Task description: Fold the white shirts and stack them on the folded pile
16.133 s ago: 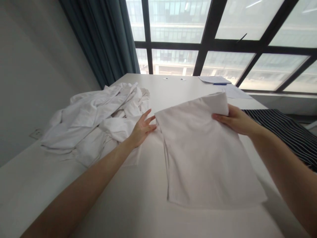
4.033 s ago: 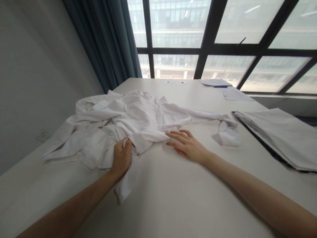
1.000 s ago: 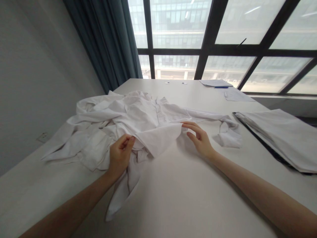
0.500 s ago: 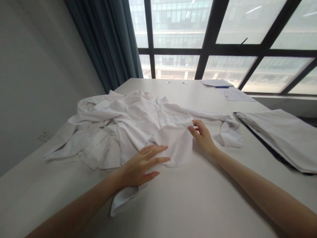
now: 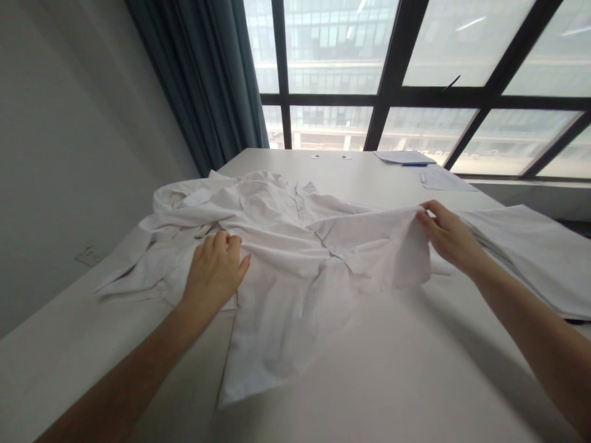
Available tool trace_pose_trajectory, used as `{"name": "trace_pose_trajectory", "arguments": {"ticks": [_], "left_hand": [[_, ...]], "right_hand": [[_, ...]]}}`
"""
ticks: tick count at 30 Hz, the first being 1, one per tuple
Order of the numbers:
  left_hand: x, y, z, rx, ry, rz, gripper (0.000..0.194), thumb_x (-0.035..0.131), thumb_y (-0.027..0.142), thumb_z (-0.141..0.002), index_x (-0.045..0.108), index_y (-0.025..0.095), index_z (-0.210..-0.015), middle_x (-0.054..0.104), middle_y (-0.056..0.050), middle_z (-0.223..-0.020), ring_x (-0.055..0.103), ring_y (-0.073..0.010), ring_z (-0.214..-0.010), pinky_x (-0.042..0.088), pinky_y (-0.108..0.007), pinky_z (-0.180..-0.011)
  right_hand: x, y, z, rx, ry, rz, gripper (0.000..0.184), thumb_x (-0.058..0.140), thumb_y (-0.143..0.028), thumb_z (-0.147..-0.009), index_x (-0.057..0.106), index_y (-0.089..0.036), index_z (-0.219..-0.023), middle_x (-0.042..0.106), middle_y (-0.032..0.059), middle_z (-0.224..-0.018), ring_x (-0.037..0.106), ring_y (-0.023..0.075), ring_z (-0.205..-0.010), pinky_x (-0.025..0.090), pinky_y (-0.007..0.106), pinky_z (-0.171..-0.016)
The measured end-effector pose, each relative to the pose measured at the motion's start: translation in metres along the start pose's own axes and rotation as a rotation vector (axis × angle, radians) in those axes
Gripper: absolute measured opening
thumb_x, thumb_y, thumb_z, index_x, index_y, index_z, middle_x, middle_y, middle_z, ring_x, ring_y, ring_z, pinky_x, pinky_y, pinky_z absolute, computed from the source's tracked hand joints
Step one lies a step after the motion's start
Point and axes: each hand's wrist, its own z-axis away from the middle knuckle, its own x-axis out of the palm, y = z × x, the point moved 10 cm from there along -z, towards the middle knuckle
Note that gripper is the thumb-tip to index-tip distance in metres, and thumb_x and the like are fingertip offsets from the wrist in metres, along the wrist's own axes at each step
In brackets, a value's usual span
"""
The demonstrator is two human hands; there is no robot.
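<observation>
A white button-up shirt (image 5: 286, 295) lies spread and wrinkled over the table, its collar at the far end and its front part fanned out near me. My right hand (image 5: 446, 234) pinches an edge of the shirt between thumb and fingers and holds it raised at the right, so the cloth hangs down from there. At the shirt's left side my left hand (image 5: 215, 267) has its fingers curled over the fabric, the thumb pointing right. The fingertips of the left hand are partly hidden. More rumpled white cloth (image 5: 161, 267) lies left of that hand.
Folded white fabric (image 5: 530, 252) rests at the right, with a dark edge beneath it. Papers (image 5: 443, 178) and a blue pen (image 5: 414, 164) lie at the back right of the white table (image 5: 360, 375). A curtain (image 5: 207, 80) and windows stand beyond.
The right hand has moved right and up, drawing the shirt edge out. The left hand, spread over the cloth half a second ago, has moved left and up and curled. The shirt front is spread wider.
</observation>
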Motion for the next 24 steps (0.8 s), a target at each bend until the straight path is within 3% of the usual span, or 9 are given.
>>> {"name": "trace_pose_trajectory", "arguments": {"ticks": [4,8,13,16,18,21,24], "left_hand": [[-0.008,-0.013,0.003,-0.069,-0.020,-0.118,0.032,0.054,0.044,-0.087,0.058,0.013,-0.093,0.059,-0.020,-0.093,0.056,-0.0408,-0.095,0.045,-0.049,-0.078],[-0.006,-0.006,0.005,-0.017,-0.010,-0.190,0.032,0.056,0.045,-0.088,0.056,0.013,-0.092,0.060,-0.020,-0.090,0.056,-0.0393,-0.090,0.044,-0.046,-0.075],[0.005,-0.014,0.002,-0.038,-0.062,-0.162,0.022,0.061,0.032,-0.088,0.057,0.012,-0.095,0.060,-0.018,-0.090,0.058,-0.0379,-0.087,0.043,-0.042,-0.071],[0.007,-0.019,0.000,-0.060,-0.069,-0.153,0.018,0.058,0.029,-0.090,0.057,0.013,-0.099,0.061,-0.016,-0.092,0.059,-0.0354,-0.089,0.043,-0.040,-0.072],[0.008,-0.021,0.000,-0.074,-0.084,-0.167,0.018,0.057,0.026,-0.090,0.056,0.013,-0.102,0.062,-0.015,-0.094,0.059,-0.0339,-0.091,0.043,-0.040,-0.074],[0.011,-0.022,0.000,-0.086,-0.111,-0.186,0.018,0.055,0.023,-0.091,0.056,0.014,-0.106,0.064,-0.014,-0.096,0.060,-0.0323,-0.093,0.043,-0.039,-0.078],[0.011,-0.028,-0.002,-0.111,-0.119,-0.171,0.017,0.052,0.025,-0.093,0.056,0.015,-0.105,0.065,-0.012,-0.096,0.062,-0.0308,-0.093,0.042,-0.039,-0.080]], "right_hand": [[0.007,0.035,0.022,0.126,-0.201,0.036,0.048,0.051,-0.067,-0.081,0.059,-0.024,-0.100,0.066,0.0053,-0.072,0.059,0.0229,-0.060,0.044,0.034,-0.052],[0.020,0.053,0.051,0.073,-0.411,0.097,0.066,0.057,-0.062,-0.079,0.052,-0.028,-0.136,0.072,0.0080,-0.093,0.069,0.0301,-0.079,0.055,0.043,-0.068],[0.043,0.046,0.099,-0.052,-0.672,0.165,0.059,0.057,-0.053,-0.085,0.052,-0.036,-0.141,0.062,0.0085,-0.135,0.062,0.0356,-0.116,0.052,0.049,-0.094],[0.053,0.031,0.118,-0.100,-0.821,0.165,0.045,0.048,-0.052,-0.093,0.058,-0.039,-0.135,0.063,0.0035,-0.135,0.062,0.0315,-0.117,0.051,0.043,-0.097],[0.053,0.023,0.111,-0.116,-0.807,0.205,0.039,0.042,-0.050,-0.096,0.066,-0.036,-0.124,0.070,0.0027,-0.124,0.067,0.0293,-0.110,0.052,0.039,-0.092],[0.049,0.015,0.076,-0.135,-0.605,0.335,0.037,0.039,-0.041,-0.097,0.071,-0.027,-0.109,0.076,0.0066,-0.106,0.071,0.0286,-0.094,0.053,0.036,-0.079],[0.058,0.014,0.038,-0.127,-0.434,0.444,0.032,0.040,-0.026,-0.094,0.069,-0.021,-0.108,0.077,0.0086,-0.096,0.072,0.0254,-0.086,0.051,0.032,-0.072]]}}
